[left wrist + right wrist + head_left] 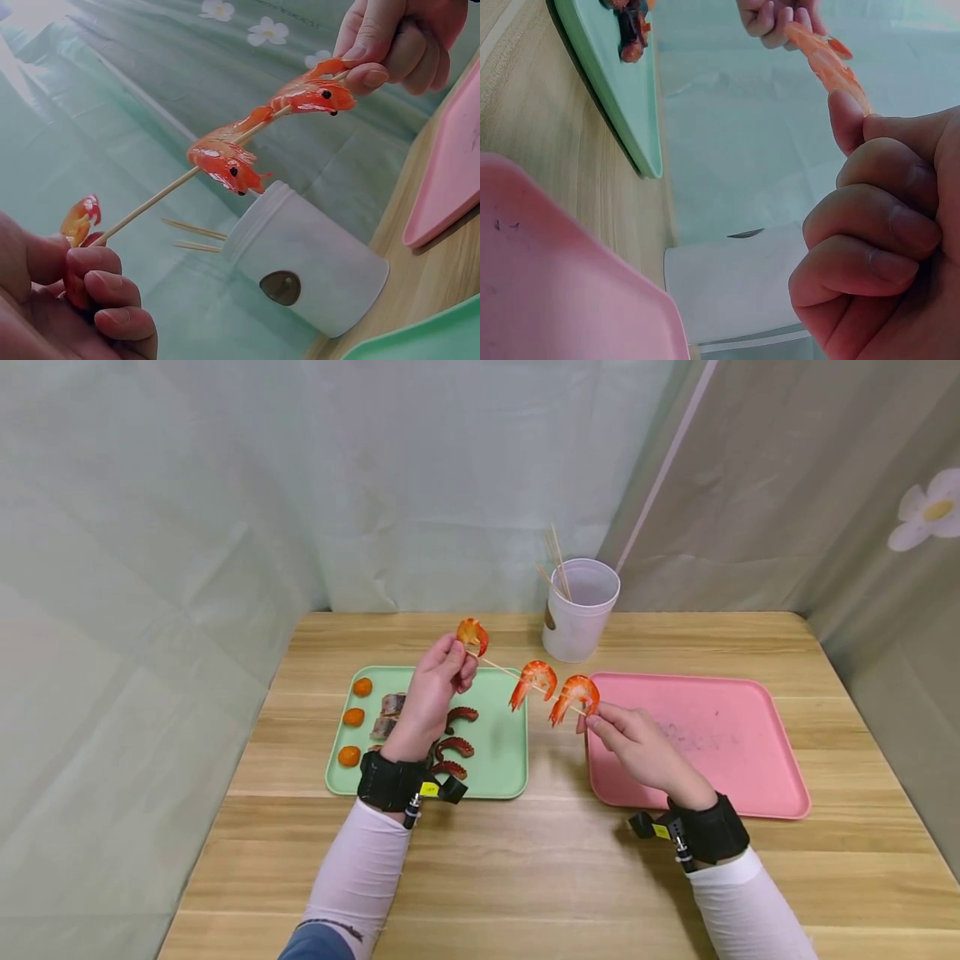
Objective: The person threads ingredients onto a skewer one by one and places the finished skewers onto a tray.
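A thin wooden skewer (500, 667) slants between the two hands above the table. Two orange-red shrimp (535, 683) are threaded on its right half, close together. My right hand (637, 747) pinches the skewer's right end, just beside the nearer shrimp (311, 96). With thumb and fingers, my left hand (435, 693) holds a third shrimp (472, 633) at the skewer's other end. In the left wrist view the skewer's tip meets this shrimp (78, 221); the fingers hide whether it has gone through.
Beneath the left hand lies a green tray (498, 777) with orange balls (348, 756), octopus tentacles (455, 747) and grey-skinned pieces (384, 727). A pink tray (765, 777) lies under the right hand. Behind stands a white cup (573, 631) with several skewers (558, 564).
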A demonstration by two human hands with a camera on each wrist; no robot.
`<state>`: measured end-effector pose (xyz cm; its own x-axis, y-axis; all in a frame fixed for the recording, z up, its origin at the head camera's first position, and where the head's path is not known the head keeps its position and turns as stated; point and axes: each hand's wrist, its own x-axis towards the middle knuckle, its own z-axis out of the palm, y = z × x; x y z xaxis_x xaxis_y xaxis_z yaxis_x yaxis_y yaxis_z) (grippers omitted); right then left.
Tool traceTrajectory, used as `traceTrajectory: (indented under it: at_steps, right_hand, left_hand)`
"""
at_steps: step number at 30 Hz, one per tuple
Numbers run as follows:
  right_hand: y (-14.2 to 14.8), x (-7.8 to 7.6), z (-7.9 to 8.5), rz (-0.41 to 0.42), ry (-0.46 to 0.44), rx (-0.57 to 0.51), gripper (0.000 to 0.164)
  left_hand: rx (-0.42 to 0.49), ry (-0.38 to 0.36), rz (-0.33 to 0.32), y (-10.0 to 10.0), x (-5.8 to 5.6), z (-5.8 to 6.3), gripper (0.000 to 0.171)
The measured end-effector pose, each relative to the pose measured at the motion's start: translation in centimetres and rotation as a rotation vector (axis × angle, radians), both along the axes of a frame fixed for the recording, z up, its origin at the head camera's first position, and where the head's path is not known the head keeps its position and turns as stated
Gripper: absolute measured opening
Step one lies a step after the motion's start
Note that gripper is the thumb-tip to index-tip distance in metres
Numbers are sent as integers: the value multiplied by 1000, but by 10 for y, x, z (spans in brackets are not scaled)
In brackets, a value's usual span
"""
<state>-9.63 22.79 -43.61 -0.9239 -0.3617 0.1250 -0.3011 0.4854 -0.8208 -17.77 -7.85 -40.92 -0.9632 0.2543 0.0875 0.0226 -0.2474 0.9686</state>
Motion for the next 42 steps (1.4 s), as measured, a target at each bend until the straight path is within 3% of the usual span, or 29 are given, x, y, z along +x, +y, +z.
traceTrajectory:
  at_steps: [6,16,25,31,42]
  right_hand:
    - [-1,0,2,-19,14,8,20]
    - [-2,2,-3,-30,42,20,19]
    - [0,-2,-5,-38,46,17,21]
    - [1,-1,-7,-37,31,26,19]
    - [-1,0,-3,-14,36,7,20]
  left_hand:
    - [-22,23,2,3,2,2,20]
    - [0,12,-3,17,10,-6,17]
    - [88,-11,-1,24,13,-12,14]
    - [60,-26,-61,31,16,-15,30]
    - [143,-32,-135,35,17,-17,25]
